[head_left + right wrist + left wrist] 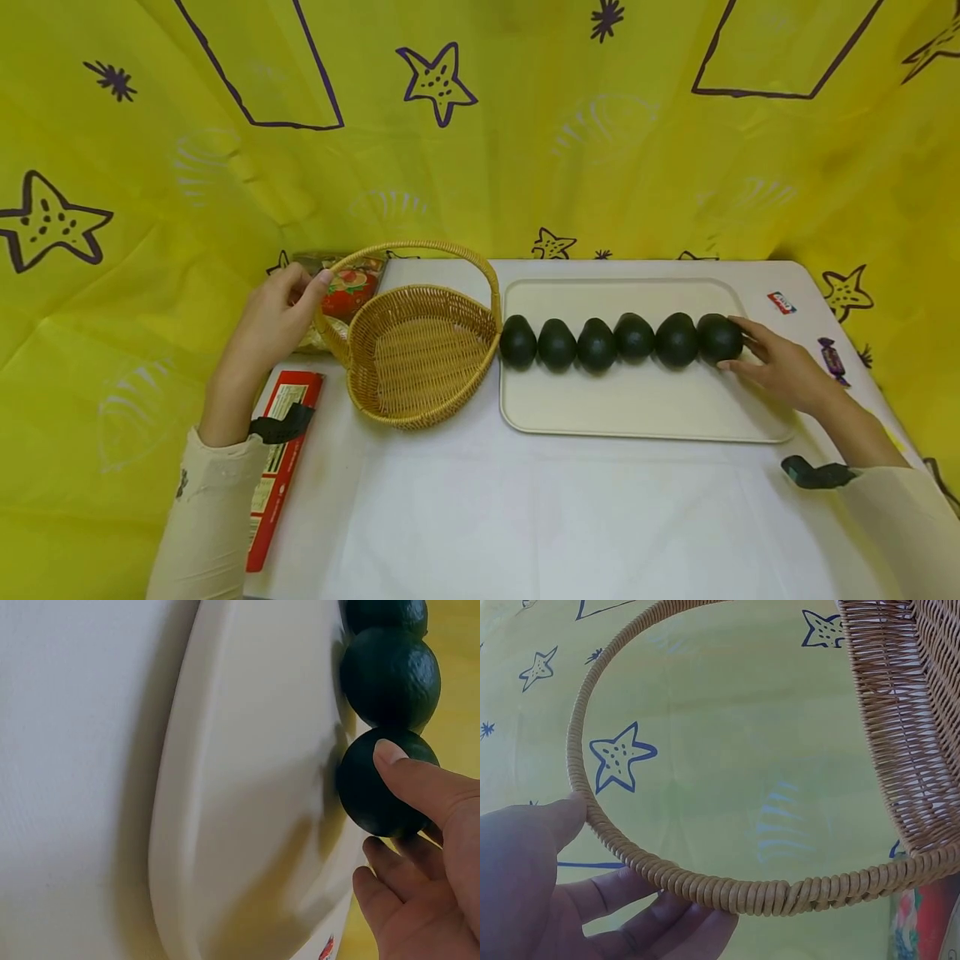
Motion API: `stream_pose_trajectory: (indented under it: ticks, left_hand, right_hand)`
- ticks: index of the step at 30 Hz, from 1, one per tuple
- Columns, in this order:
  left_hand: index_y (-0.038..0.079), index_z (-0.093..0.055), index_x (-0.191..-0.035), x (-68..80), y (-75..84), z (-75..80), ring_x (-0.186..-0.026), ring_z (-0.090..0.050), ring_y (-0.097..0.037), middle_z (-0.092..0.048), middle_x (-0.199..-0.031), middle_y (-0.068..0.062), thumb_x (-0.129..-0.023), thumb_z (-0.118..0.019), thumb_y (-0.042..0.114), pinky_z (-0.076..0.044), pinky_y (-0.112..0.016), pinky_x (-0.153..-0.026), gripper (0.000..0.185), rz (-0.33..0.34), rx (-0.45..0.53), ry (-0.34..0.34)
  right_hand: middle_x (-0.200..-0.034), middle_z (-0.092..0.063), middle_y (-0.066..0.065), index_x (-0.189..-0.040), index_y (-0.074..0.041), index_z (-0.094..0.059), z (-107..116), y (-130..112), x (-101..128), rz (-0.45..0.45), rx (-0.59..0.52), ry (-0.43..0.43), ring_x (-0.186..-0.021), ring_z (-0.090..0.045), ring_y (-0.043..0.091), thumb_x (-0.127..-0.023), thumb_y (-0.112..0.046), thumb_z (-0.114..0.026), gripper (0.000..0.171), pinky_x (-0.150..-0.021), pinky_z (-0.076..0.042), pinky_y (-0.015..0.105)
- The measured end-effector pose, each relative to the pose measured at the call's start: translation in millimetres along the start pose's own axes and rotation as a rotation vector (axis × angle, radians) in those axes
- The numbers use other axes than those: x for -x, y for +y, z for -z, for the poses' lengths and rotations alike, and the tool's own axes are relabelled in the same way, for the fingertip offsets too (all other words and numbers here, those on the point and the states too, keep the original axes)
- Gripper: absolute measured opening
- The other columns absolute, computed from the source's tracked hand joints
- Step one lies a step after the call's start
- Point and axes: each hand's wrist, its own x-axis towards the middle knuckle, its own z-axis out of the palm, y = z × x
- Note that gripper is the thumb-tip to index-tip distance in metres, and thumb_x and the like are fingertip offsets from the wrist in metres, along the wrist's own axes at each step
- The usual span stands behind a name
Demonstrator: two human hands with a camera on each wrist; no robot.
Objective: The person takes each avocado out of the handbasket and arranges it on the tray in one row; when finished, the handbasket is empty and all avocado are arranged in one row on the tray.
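Observation:
My left hand (273,317) holds the wrapped handle (705,892) of a heart-shaped wicker basket (420,367), thumb on one side and fingers on the other. Nothing lies inside the basket. Just right of it, a cream tray (637,408) bears several dark green avocados in a row, the leftmost avocado (518,342) overlapping the basket's edge in the head view. At the row's right end, my right hand (783,365) grips the last avocado (386,784). The thumb lies on its near side, while some fingers are partly hidden behind it.
Left of the basket lies a long red package (281,467). Colourful food packets (352,287) stand behind the basket handle. A small red-wrapped candy (782,302) and a purple candy (832,360) lie right of the tray. A yellow patterned cloth (525,167) hangs behind the white table (540,517).

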Motion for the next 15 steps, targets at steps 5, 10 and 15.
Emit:
stream_pose_trajectory:
  ticks: [5, 10, 15]
  left_hand:
    - [0.001, -0.059, -0.115, 0.6, 4.5, -1.4, -0.097, -0.051, -0.033, -0.057, -0.111, -0.019, -0.112, -0.042, 0.051, -0.039, -0.045, -0.082, 0.053, 0.014, 0.005, 0.004]
    - [-0.004, -0.054, -0.131, 1.3, 10.3, -4.5, -0.111, -0.049, -0.038, -0.050, -0.129, -0.025, -0.112, -0.044, 0.050, -0.038, -0.049, -0.091, 0.058, 0.015, 0.043, 0.042]
    - [-0.005, -0.050, -0.139, 3.4, 24.8, -8.4, -0.112, -0.041, -0.040, -0.041, -0.133, -0.028, -0.110, -0.051, 0.044, -0.034, -0.049, -0.090, 0.056, -0.057, 0.045, 0.190]
  right_hand:
    - [-0.155, -0.029, 0.048, -0.167, -0.002, -0.019, 0, -1, 3, -0.016, 0.011, -0.012, -0.135, -0.034, 0.072, -0.099, -0.034, -0.076, 0.094, -0.106, -0.027, 0.080]
    - [-0.153, -0.028, 0.050, -0.168, -0.004, -0.014, 2, -1, 5, -0.034, 0.028, -0.024, -0.135, -0.032, 0.073, -0.099, -0.037, -0.076, 0.098, -0.106, -0.027, 0.081]
    - [-0.154, -0.029, 0.049, -0.168, -0.004, -0.011, 4, -4, 8, -0.042, 0.064, -0.036, -0.134, -0.034, 0.073, -0.099, -0.040, -0.075, 0.101, -0.103, -0.029, 0.082]
